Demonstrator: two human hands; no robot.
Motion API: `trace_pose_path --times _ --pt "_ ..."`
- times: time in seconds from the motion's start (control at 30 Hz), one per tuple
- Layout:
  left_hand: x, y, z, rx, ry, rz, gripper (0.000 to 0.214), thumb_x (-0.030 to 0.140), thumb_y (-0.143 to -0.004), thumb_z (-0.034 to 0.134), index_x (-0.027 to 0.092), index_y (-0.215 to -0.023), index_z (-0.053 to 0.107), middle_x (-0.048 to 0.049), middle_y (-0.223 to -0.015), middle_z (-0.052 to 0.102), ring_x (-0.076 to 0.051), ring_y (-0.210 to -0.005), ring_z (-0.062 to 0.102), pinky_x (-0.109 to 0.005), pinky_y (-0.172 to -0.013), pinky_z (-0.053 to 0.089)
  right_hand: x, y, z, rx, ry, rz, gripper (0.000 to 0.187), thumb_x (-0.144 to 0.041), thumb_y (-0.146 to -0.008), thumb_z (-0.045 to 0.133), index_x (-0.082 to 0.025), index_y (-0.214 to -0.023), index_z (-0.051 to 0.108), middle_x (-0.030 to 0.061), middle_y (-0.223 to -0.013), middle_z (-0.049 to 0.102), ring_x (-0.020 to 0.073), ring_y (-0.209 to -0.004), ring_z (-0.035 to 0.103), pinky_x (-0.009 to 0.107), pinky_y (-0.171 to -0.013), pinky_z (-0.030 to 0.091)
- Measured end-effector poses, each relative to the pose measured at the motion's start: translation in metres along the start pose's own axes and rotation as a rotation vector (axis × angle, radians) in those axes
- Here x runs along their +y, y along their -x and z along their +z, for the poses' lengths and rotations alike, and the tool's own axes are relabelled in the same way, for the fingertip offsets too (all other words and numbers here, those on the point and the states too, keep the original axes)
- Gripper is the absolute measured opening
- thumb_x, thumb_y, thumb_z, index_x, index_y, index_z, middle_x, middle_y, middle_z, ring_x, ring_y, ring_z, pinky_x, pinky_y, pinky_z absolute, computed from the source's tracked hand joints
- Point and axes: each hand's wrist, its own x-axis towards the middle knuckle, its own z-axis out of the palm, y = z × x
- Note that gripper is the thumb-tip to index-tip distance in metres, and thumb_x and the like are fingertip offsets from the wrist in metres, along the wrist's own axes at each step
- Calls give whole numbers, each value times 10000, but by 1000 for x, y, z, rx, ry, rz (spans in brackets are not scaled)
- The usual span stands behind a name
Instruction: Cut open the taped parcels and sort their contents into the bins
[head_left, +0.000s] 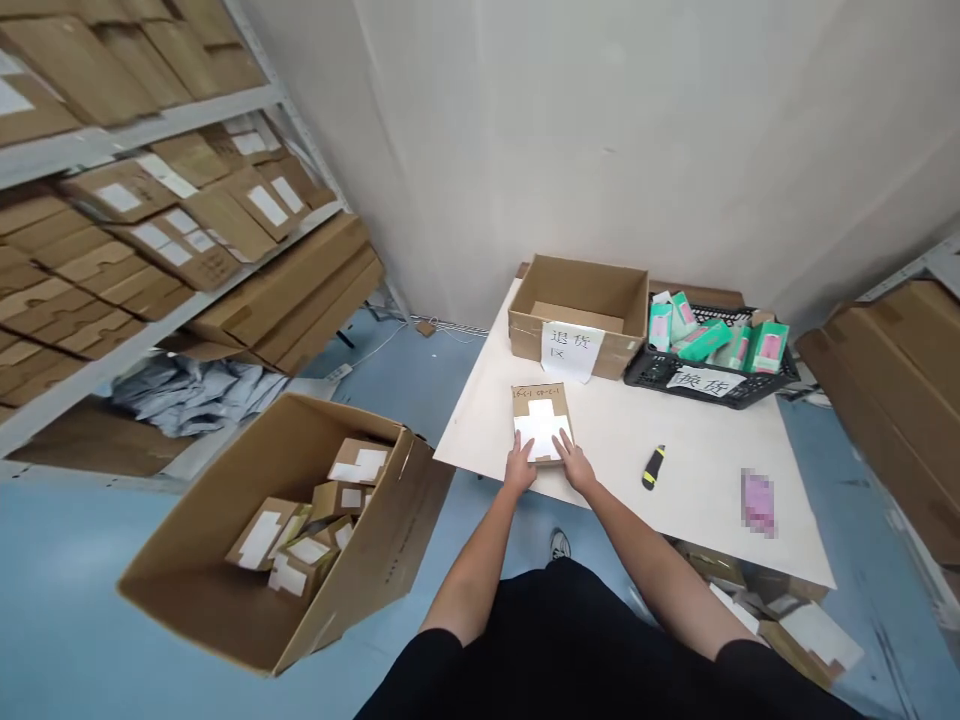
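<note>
Pale plain wall point(540, 130) closes the room behind; along the left side stands a metal shelving rack point(187, 115), loaded with cardboard boxes, many of them with white labels; before the wall is a whitish tabletop point(615, 420). Beside the left edge of the tabletop, on the blue floor, there is a big open carton point(225, 480), with several small labelled boxes point(367, 462) inside. At the far left corner of the tabletop stands an open cardboard box point(525, 338), which carries a handwritten paper sign point(574, 352) on its front; next to it, toward the far right corner, is a black plastic basket point(637, 370) filled with green-and-pink packages point(705, 342). One flat cardboard parcel point(540, 393) lies just inside the near edge, closer to the near left corner; it has white labels and dark handwriting along its far end. Left hand point(520, 463) and right hand point(574, 466) touch its upper face near the two close corners; their fingers are spread wide, and neither hand is closed around it. To the right, near the same edge, a black-and-yellow utility knife point(653, 468) lies slanted.
</note>
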Motion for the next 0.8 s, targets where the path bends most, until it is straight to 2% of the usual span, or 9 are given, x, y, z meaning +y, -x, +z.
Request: trace_pose_path --times 0.07,0.13,0.23,0.3,0.43,0.6,0.67,0.73,0.8 --pt "10 -2 18 27 66 -42 1062 198 -808 794 221 -1728 263 -157 -1788 233 -306 -1580 412 -406 -1274 394 18 3 10 10 -25 10 916 -66 -902 538 -402 -1717 288 6 -1805 199 360 -1520 439 560 -1164 478" --pt "21 -10 20 84 120 -146 1189 254 -824 795 194 -1753 56 -176 -1768 290 -289 -1612 351 -394 -1277 377 26 -1 14 16 -68 -5 862 -82 -922 536 -369 -1707 330 23 -1803 214 354 -1590 346 569 -1232 396" --pt "40 -23 11 121 81 -266 1162 298 -864 745 191 -1751 1 -170 -1765 306 -304 -1620 328 -405 -1265 380 38 -9 14 26 -187 -68 838 -106 -947 529 -313 -1723 293 84 -1800 219 305 -1631 285 545 -1285 310" --pt "57 -28 8 88 -14 -168 1084 286 -882 696 196 -1754 59 -150 -1769 303 -307 -1618 331 -425 -1273 356 55 -10 12 51 -263 -89 890 -155 -954 571 -286 -1748 191 136 -1801 190 279 -1652 236 544 -1304 257" --pt "98 -34 21 -59 -180 236 861 328 -957 602 224 -1734 247 -105 -1761 332 -301 -1597 362 -462 -1268 335 109 5 -4 -19 -323 -31 1185 -221 -831 767 -211 -1759 31 215 -1797 108 303 -1673 137 554 -1322 176" --pt "142 -85 30 -331 -295 461 615 308 -1013 576 281 -1623 496 -69 -1608 579 -275 -1456 513 -439 -1241 388 162 37 -30 -203 -341 167 1150 -86 -775 668 -286 -1761 110 127 -1803 185 330 -1660 197 532 -1273 325" --pt "151 -117 21 -347 -387 446 769 325 -917 734 274 -1636 467 -96 -1682 481 -313 -1557 400 -460 -1282 335 171 48 -37 -191 -325 241 1106 -54 -780 623 -270 -1757 153 117 -1812 148 328 -1662 184 499 -1257 358" --pt "155 -146 11 -405 -499 391 1115 433 -772 887 239 -1706 310 -147 -1787 253 -381 -1646 215 -495 -1297 303 177 56 -42 -130 -291 322 1045 -61 -814 606 -243 -1752 184 127 -1814 137 331 -1661 180 488 -1263 348" --pt "154 -168 3 -474 -611 358 1317 567 -704 917 223 -1738 177 -171 -1812 122 -419 -1667 88 -545 -1308 254 184 60 -42 -64 -262 434 952 -127 -883 602 -218 -1744 206 152 -1802 181 348 -1646 213 498 -1255 354"
